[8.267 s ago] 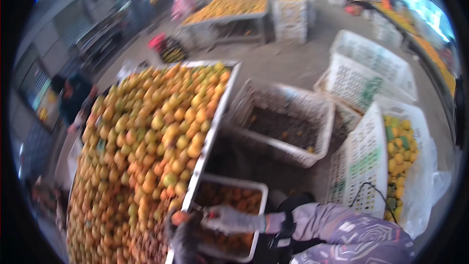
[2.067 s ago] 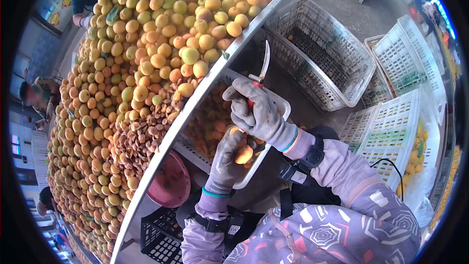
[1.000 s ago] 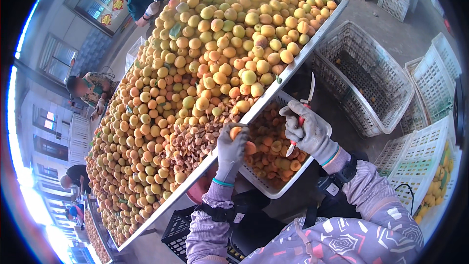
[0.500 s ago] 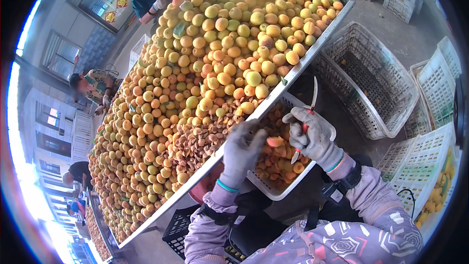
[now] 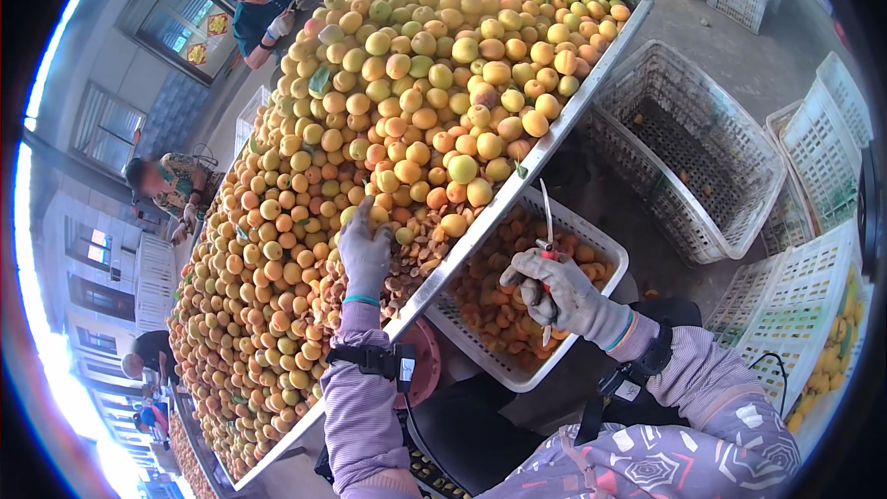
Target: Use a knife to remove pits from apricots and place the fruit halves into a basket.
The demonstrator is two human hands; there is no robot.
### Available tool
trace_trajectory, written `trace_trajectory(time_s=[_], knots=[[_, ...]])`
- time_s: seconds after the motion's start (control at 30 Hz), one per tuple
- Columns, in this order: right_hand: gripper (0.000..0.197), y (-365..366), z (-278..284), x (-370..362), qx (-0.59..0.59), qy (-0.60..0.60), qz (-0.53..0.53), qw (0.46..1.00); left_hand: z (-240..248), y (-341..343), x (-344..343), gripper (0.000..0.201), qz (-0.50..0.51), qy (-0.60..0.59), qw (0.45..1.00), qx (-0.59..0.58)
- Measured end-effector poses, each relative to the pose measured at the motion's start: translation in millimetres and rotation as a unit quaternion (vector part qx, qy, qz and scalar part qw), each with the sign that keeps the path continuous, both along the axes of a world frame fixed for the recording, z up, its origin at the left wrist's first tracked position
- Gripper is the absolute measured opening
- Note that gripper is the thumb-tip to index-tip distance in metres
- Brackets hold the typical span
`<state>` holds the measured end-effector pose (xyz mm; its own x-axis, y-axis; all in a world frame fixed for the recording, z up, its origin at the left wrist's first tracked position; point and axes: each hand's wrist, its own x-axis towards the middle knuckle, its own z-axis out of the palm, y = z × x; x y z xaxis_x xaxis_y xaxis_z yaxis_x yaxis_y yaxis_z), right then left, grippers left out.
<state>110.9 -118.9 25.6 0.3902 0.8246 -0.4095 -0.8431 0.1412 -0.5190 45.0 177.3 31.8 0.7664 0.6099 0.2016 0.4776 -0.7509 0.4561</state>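
Note:
My left hand (image 5: 364, 254), in a grey glove, reaches onto the heap of apricots (image 5: 305, 162). Its fingers are stretched out and apart, touching fruit beside a patch of brown pits (image 5: 407, 279). In my gloved right hand (image 5: 568, 296) is a red-handled knife (image 5: 549, 252), gripped in closed fingers. A thin, curved blade rises above the fist and a short metal tip shows below. Under that hand stands a white basket (image 5: 504, 375) holding orange apricot halves (image 5: 494, 310).
The metal table rim (image 5: 545, 162) runs diagonally past my hands. An open plastic crate (image 5: 688, 212) stands at right, near stacked crates (image 5: 822, 152) and one with yellow fruit (image 5: 836, 351). A pink basin (image 5: 423, 360) sits under the rim. People (image 5: 263, 14) work across the heap.
My left hand has moved from above the basket left and away, onto the heap. The orange apricot piece between my hands is gone from there. My right hand, still gripping the knife, has lowered slightly.

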Motion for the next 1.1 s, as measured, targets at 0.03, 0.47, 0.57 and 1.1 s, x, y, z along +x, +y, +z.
trace_trajectory(time_s=[0.03, 0.47, 0.57, 1.1], knots=[[0.027, -1, 0, -1, -0.014, -0.015, 0.003, 1.0, -2, -1, 0, 0.051, -0.001, -0.06, 0.998, -0.025], [0.022, 4, 3, -16, -0.089, -0.203, 0.119, 0.968, 20, -147, -48, 0.063, -0.12, -0.305, 0.742, -0.584], [0.021, 5, 6, -16, -0.084, -0.209, 0.135, 0.965, -3, -153, -60, 0.052, -0.079, -0.295, 0.694, -0.652], [0.025, 4, -13, -22, -0.101, -0.274, 0.298, 0.909, -15, -148, -72, 0.056, -0.152, -0.221, 0.764, -0.587]])
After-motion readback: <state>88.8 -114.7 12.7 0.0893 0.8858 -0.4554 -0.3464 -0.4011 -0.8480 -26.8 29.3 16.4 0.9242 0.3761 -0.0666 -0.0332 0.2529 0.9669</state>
